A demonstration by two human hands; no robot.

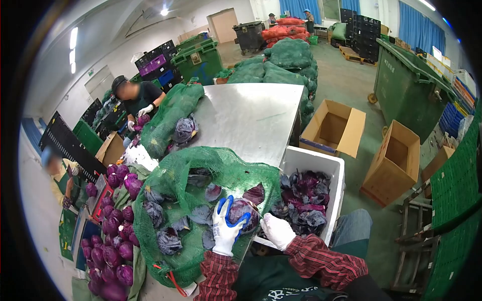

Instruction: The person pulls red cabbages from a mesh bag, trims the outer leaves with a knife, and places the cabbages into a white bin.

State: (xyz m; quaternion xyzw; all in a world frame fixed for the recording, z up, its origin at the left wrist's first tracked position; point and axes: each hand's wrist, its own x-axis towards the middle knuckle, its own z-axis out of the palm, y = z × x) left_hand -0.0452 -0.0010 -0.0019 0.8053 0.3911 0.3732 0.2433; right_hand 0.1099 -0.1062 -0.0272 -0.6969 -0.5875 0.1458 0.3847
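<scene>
My left hand [228, 226], in a white glove with blue-coated fingers, grips a red cabbage [243, 213] from its left side. Close to the cabbage's right side is my right hand [277, 231], in a white glove with its fingers closed; whatever they may hold is hidden. Under the cabbage lies a green mesh bag [170, 185], with loose dark outer leaves [202, 214] and several cabbages [169, 241] on or in it. A white foam box [337, 188] full of trimmed purple leaves [306, 205] stands beside my right hand.
A metal table [246, 118] extends ahead. Peeled red cabbages [113, 256] are heaped at left. A co-worker [135, 98] handles a cabbage across the table; another person [63, 175] is at far left. Cardboard boxes [394, 163] and a green bin [409, 85] stand right.
</scene>
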